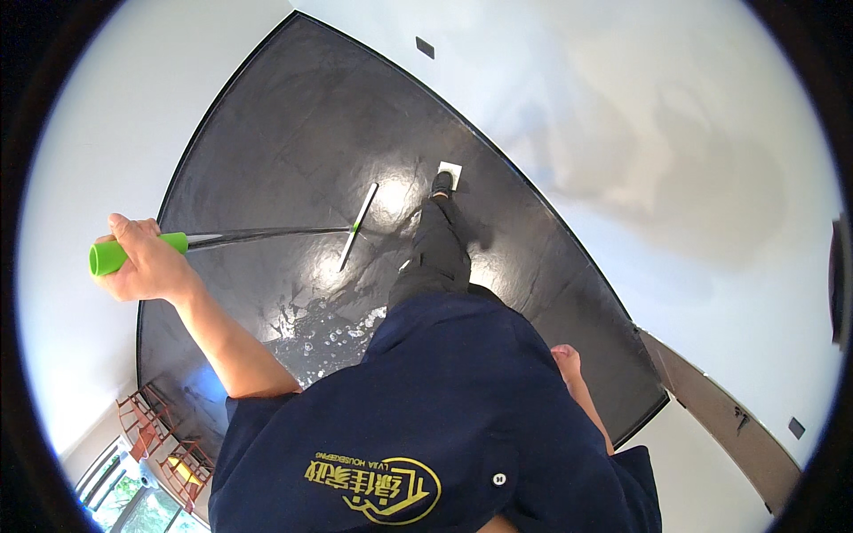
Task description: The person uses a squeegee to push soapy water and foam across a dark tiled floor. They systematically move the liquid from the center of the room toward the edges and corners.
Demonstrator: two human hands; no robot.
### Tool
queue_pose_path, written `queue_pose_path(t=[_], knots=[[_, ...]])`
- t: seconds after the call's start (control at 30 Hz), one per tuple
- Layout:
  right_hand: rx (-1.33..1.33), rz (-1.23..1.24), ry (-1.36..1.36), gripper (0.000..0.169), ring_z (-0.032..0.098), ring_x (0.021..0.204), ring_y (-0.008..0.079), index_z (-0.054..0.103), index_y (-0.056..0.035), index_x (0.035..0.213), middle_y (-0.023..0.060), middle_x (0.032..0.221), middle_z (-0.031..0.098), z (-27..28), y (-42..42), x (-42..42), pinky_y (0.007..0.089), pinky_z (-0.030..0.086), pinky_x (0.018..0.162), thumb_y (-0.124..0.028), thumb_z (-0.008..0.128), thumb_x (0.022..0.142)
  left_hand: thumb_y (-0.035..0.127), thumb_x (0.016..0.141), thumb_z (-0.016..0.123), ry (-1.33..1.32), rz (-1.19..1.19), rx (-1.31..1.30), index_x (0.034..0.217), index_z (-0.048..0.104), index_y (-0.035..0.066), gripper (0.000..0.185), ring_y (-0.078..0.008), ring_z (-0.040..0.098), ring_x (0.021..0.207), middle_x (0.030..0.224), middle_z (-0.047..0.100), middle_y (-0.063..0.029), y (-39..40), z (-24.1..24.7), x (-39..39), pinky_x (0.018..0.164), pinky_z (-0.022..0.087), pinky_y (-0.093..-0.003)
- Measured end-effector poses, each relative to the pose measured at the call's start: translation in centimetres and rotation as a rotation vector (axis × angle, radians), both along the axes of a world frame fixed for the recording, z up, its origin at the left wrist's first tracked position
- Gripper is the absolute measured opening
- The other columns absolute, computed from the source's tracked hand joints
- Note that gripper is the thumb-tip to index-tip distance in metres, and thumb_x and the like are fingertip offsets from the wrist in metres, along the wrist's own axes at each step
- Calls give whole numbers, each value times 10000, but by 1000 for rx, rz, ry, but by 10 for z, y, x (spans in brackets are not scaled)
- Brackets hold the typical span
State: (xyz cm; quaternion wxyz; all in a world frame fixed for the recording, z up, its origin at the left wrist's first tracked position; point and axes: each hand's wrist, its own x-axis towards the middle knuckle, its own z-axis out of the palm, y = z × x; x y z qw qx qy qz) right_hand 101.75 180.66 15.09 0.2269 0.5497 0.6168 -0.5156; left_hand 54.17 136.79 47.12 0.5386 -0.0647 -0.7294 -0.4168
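My left hand (150, 263) grips the green handle (106, 258) of a floor squeegee, out at the left. Its long pole (266, 236) runs to the right and down to a narrow white squeegee head (366, 208) on the dark, glossy floor (286, 120). My right hand (566, 361) hangs low at my right side, partly hidden by my navy shirt, with its fingers looking curled; whether it holds anything cannot be seen. Wet, foamy water (326, 340) lies on the floor left of my legs. One black shoe (442, 182) stands on or over a white square (456, 172).
White walls meet in a corner ahead, edged by a black skirting (400, 68). At the lower left stand wooden chairs (186, 470) near a window (143, 506). A brown door (723, 413) with a handle is at the right. Dark plates (424, 47) sit on the wall.
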Motion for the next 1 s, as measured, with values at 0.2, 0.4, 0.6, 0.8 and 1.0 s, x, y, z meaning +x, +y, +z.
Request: queue_pose_path(t=[0.2, 0.4, 0.6, 0.8, 1.0], knots=[[-57, -127, 25, 63, 604, 721, 100, 658, -21, 875, 15, 795, 665, 16, 6, -41, 237, 484, 691, -67, 618, 859, 8, 907, 599, 1, 34, 42, 708, 438, 41, 258, -95, 439, 433, 523, 478, -43, 15, 1, -3, 408, 401, -245], [-54, 84, 22, 95, 625, 688, 141, 615, -76, 936, 37, 793, 636, 2, 16, -92, 276, 525, 598, -111, 552, 875, 16, 912, 603, -16, 6, 96, 717, 440, 56, 258, -91, 432, 453, 545, 478, -43, -12, 4, -9, 436, 422, -260], [-107, 70, 0, 91, 633, 696, 144, 625, -77, 932, 34, 783, 635, -36, 52, -161, 280, 536, 600, -107, 548, 892, -11, 905, 583, -54, -5, 118, 718, 446, 75, 248, -89, 437, 456, 551, 474, -47, -22, 2, -32, 440, 405, -252], [-47, 244, -92, 88, 627, 669, 133, 629, -78, 919, 28, 779, 636, -15, 65, -295, 281, 531, 571, -99, 547, 897, -11, 898, 544, -225, -99, 214, 689, 417, 101, 268, -98, 377, 460, 539, 406, -14, -18, 11, -76, 465, 329, -255], [-180, 278, 164, 102, 630, 699, 123, 617, -67, 975, 38, 814, 644, -15, 55, -438, 257, 533, 601, -133, 580, 906, 132, 953, 445, -387, -430, 276, 731, 418, 100, 226, -86, 321, 416, 511, 353, -3, -14, 22, -150, 438, 276, -250]])
